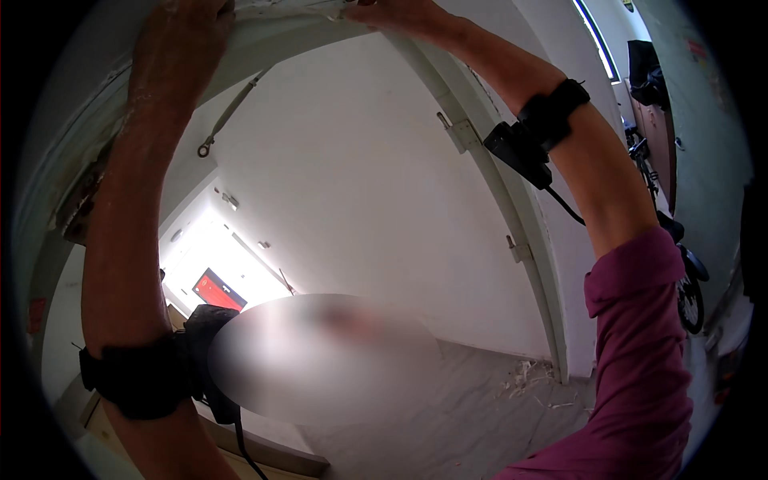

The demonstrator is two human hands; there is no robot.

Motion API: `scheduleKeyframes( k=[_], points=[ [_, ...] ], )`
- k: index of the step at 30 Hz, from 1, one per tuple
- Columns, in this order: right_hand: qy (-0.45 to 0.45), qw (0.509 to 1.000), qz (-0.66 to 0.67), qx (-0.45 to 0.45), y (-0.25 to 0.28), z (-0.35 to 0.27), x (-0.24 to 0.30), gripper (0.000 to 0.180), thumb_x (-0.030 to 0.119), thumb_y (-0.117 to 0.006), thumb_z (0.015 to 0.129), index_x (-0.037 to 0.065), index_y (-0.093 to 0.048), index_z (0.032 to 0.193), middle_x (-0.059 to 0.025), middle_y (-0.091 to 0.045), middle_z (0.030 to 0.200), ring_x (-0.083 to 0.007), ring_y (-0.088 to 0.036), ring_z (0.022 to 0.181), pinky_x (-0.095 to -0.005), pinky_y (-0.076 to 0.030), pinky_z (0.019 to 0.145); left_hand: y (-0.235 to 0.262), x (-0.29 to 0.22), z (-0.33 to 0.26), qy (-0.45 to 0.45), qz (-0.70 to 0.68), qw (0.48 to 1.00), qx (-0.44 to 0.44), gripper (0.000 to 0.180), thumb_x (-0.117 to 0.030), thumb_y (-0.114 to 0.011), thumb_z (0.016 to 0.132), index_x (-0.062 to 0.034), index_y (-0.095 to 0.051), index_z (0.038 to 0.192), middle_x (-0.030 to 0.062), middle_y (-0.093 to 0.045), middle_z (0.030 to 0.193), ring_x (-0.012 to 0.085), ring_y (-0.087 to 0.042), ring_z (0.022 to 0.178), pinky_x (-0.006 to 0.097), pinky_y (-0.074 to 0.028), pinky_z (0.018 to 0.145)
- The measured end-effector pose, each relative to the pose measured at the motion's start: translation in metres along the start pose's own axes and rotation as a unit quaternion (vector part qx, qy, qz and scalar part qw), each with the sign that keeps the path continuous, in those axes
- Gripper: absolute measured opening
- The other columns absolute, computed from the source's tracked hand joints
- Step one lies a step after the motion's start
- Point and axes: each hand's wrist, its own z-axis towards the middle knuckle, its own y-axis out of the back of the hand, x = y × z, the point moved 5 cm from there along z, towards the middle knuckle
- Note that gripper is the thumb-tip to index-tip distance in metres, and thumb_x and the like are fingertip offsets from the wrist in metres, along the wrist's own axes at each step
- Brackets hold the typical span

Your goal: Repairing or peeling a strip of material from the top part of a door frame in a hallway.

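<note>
Both my arms reach up to the top of a white door frame point(496, 184). My left hand point(180, 44) lies against the frame's upper bar at the top left, fingers wrapped over its edge. At the upper edge of the view my right hand point(392, 12) presses on the same bar, partly cut off. Each forearm wears a black strap with a small black device point(524, 148). A metal hook rod point(228, 112) hangs from the frame below my left hand.
Another person stands below in the doorway, blurred. White walls lie beyond, and a marble-like floor point(472, 400) with debris near the frame's foot. A bicycle point(688, 272) stands at the right. A bright window opening shows at lower left.
</note>
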Motion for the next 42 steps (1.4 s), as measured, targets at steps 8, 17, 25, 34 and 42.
scheduleKeyframes(
  k=[8, 17, 25, 34, 42],
  points=[
    [-0.006, 0.999, -0.024, 0.029, -0.007, 0.014, -0.007, 0.029, 0.028, -0.070, 0.085, -0.001, -0.072, 0.089, -0.0184, -0.074, 0.086, -0.0331, -0.070, 0.081, -0.0429, -0.055, 0.077, -0.004, 0.005, -0.001, 0.012, -0.014, 1.000, 0.006, 0.012, -0.018, -0.064, 0.096, -0.0062, -0.067, 0.095, 0.0174, -0.070, 0.090, 0.0369, -0.070, 0.086, 0.047, -0.054, 0.079],
    [0.002, 1.000, -0.017, 0.016, -0.008, 0.018, 0.003, 0.023, 0.024, -0.070, 0.085, 0.001, -0.072, 0.088, -0.0161, -0.072, 0.082, -0.0282, -0.070, 0.077, -0.0396, -0.055, 0.070, -0.076, 0.109, -0.018, -0.017, -0.240, 0.958, -0.159, 0.016, -0.007, -0.062, 0.084, 0.0018, -0.065, 0.072, 0.0211, -0.066, 0.074, 0.0365, -0.067, 0.073, 0.047, -0.053, 0.072],
    [-0.052, 0.997, 0.058, 0.005, -0.004, 0.011, -0.004, 0.028, 0.025, -0.073, 0.085, -0.003, -0.070, 0.087, -0.0142, -0.070, 0.076, -0.0205, -0.068, 0.073, -0.0368, -0.054, 0.065, 0.019, -0.026, 0.003, 0.047, -0.029, 0.998, -0.030, 0.013, -0.006, -0.061, 0.082, 0.0017, -0.065, 0.072, 0.0214, -0.066, 0.074, 0.0370, -0.068, 0.075, 0.047, -0.052, 0.073],
    [0.110, 0.960, -0.249, 0.067, -0.005, 0.049, -0.002, 0.018, 0.017, -0.071, 0.074, 0.003, -0.076, 0.084, -0.0242, -0.072, 0.085, -0.0465, -0.069, 0.077, -0.0494, -0.055, 0.069, 0.033, -0.047, -0.001, 0.045, -0.003, 0.997, -0.062, 0.013, -0.005, -0.061, 0.083, 0.0014, -0.067, 0.074, 0.0223, -0.067, 0.076, 0.0365, -0.068, 0.075, 0.047, -0.053, 0.071],
    [-0.176, 0.979, 0.036, 0.095, 0.013, 0.011, -0.003, 0.031, 0.024, -0.069, 0.088, -0.002, -0.069, 0.072, -0.0128, -0.068, 0.068, -0.0203, -0.067, 0.059, -0.0354, -0.056, 0.053, 0.020, -0.029, 0.001, 0.041, -0.003, 0.998, -0.046, 0.013, -0.004, -0.061, 0.083, 0.0019, -0.065, 0.072, 0.0221, -0.066, 0.074, 0.0349, -0.068, 0.070, 0.045, -0.053, 0.067]
  ],
)
